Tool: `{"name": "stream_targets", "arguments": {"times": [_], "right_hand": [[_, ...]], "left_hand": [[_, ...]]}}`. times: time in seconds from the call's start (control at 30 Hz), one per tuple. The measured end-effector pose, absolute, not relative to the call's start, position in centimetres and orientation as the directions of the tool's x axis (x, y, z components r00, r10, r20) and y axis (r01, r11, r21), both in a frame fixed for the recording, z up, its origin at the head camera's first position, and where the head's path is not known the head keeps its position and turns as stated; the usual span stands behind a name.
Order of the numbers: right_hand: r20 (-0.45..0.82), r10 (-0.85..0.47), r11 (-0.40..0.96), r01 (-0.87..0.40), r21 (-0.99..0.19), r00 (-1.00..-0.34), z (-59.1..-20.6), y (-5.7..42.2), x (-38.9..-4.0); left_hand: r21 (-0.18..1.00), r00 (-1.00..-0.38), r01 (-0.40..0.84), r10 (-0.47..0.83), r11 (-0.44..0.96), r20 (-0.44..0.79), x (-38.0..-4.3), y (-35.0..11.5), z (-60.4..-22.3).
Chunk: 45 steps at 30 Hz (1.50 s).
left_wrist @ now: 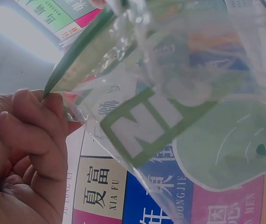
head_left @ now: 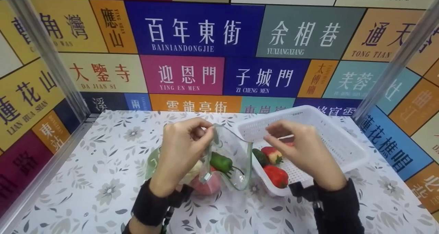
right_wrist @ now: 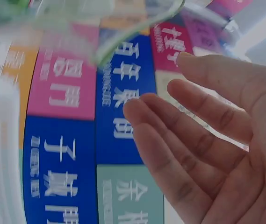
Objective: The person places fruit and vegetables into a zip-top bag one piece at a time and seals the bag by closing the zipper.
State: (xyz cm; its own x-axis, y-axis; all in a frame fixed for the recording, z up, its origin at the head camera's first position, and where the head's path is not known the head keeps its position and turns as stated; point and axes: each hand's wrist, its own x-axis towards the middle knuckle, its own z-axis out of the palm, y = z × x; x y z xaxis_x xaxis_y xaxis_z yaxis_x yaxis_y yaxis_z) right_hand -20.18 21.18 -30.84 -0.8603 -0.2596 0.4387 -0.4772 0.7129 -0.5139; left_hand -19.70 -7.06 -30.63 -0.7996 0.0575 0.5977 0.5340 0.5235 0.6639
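Observation:
My left hand (head_left: 183,151) pinches the green-edged rim of a clear plastic bag (head_left: 248,172) between thumb and fingertips. The left wrist view shows the bag's side with a leaf print (left_wrist: 221,149) and white letters on green. Inside the bag are a green pepper (head_left: 221,162), a pinkish-red round item (head_left: 207,185) and something pale, partly hidden behind the left hand. My right hand (head_left: 303,144) holds nothing; its fingers (right_wrist: 189,149) are extended and apart from the bag's rim, over the near part of a white basket (head_left: 353,158).
In the basket lie a red pepper (head_left: 276,176), a red-and-yellow item (head_left: 272,154) and a dark green one (head_left: 259,156). The leaf-patterned table (head_left: 113,192) ends at a wall of coloured name panels (head_left: 192,30). Clear upright posts (head_left: 51,52) stand at both sides.

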Motion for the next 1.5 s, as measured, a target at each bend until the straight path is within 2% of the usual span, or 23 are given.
{"name": "stream_targets", "arguments": {"times": [0.17,0.33,0.53,0.67,1.07,1.27,1.5], "right_hand": [[0.258,-0.234,0.846,-0.327,-0.422,-0.938,-29.6,24.5,-25.0],[0.047,-0.237,0.927,-0.24,-0.288,-0.97,-30.3,26.9,-29.3],[-0.269,-0.168,0.978,-0.125,-0.169,-0.948,-32.7,27.1,-31.2],[-0.383,-0.099,0.988,-0.044,-0.15,-0.919,-33.7,26.7,-31.0],[-0.445,-0.053,0.987,0.021,-0.16,-0.894,-35.8,26.8,-30.6],[-0.417,-0.082,0.984,-0.008,-0.176,-0.905,-36.3,27.3,-30.8],[-0.352,-0.123,0.967,-0.032,-0.252,-0.928,-34.8,28.9,-31.2]], "left_hand": [[0.66,-0.794,0.538,0.052,0.525,0.606,-19.6,-7.1,-30.7],[0.645,-0.781,0.555,0.06,0.526,0.622,-19.7,-7.2,-30.7],[0.651,-0.787,0.552,0.067,0.521,0.613,-19.6,-7.2,-30.8],[0.655,-0.79,0.55,0.069,0.518,0.609,-19.6,-7.2,-30.8],[0.653,-0.791,0.56,0.092,0.51,0.605,-19.7,-7.1,-30.8],[0.627,-0.769,0.578,0.092,0.523,0.633,-19.7,-7.2,-30.9],[0.628,-0.769,0.577,0.087,0.522,0.634,-19.8,-7.2,-30.9]]}}
